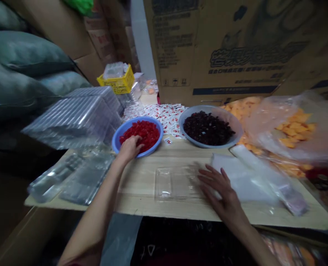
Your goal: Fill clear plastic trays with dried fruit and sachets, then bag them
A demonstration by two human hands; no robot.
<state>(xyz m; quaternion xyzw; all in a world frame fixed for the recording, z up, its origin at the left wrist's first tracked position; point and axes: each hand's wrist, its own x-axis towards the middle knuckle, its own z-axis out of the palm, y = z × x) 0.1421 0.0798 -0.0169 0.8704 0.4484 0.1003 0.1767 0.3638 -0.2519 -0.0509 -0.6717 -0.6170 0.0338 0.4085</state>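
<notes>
The right hand [219,192], fingers spread and holding nothing, lies flat at the three o'clock edge of the clear tray [175,183], near the bench's [141,171] front edge. Bare bench lies beyond. At ten o'clock the left hand [130,147] dips into the blue bowl [160,135] of red pieces [147,131]; I cannot tell its grip.

The left hand [130,147] hides its fingertips among the red bits [144,132]; the right hand [217,188] looks blurry and smudged

Storeroom packing bench — stacked cartons [235,48], sacks [20,55], clear tray stacks [75,116], bulk candied-fruit bowls [137,135].
</notes>
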